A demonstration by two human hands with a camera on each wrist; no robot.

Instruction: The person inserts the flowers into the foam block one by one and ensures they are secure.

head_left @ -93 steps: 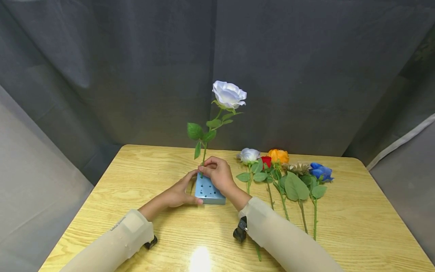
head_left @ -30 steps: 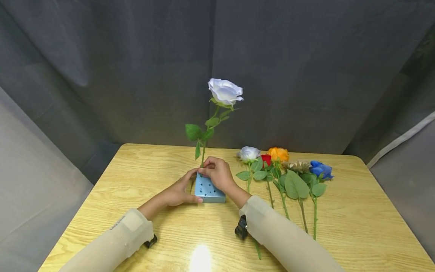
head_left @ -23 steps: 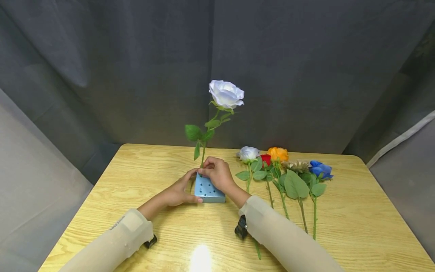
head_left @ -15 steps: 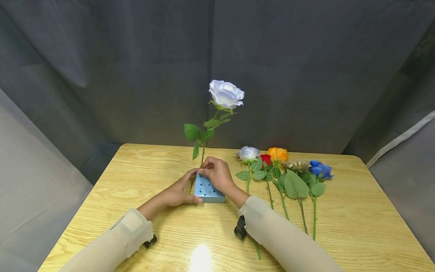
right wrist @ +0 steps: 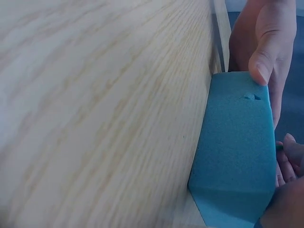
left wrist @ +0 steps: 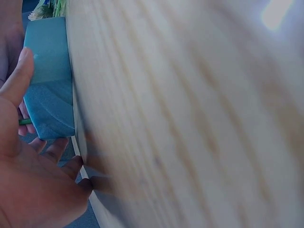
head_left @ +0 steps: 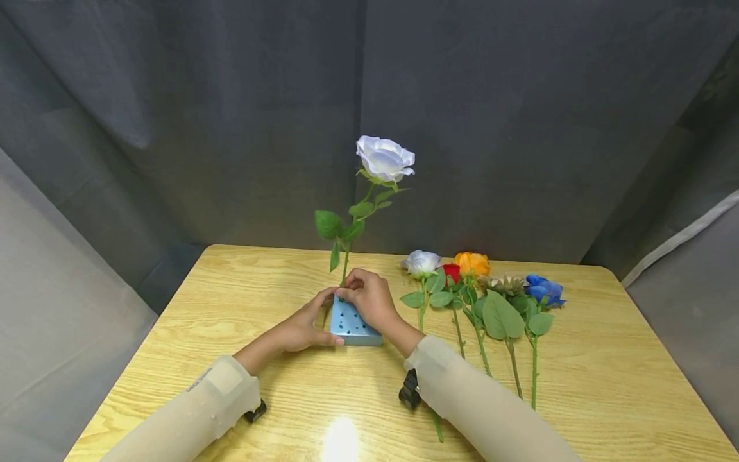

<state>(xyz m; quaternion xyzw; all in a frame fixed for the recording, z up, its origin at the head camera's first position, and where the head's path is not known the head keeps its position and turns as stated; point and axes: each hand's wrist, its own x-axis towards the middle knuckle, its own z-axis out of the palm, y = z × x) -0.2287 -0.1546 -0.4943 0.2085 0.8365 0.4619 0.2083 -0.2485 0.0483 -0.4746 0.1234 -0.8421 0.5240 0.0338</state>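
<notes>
In the head view a blue foam block with several holes in its top lies on the wooden table. My left hand grips its left side, thumb at the near corner and fingers at the far end. My right hand reaches across the block and pinches the low stem of a white artificial rose. That rose stands nearly upright, its stem meeting the block's far left corner; fingers partly hide the spot. The left wrist view shows the thumb on the foam block, and the right wrist view shows the block's side.
Right of the hands lie a pale rose, a red flower, an orange flower, a brownish flower and a blue flower, stems toward the near edge. A dark curtain hangs behind the table.
Compared with about three seconds ago, the white rose's head has shifted slightly left. Both hands keep their hold, and the block and lying flowers stay in place.
</notes>
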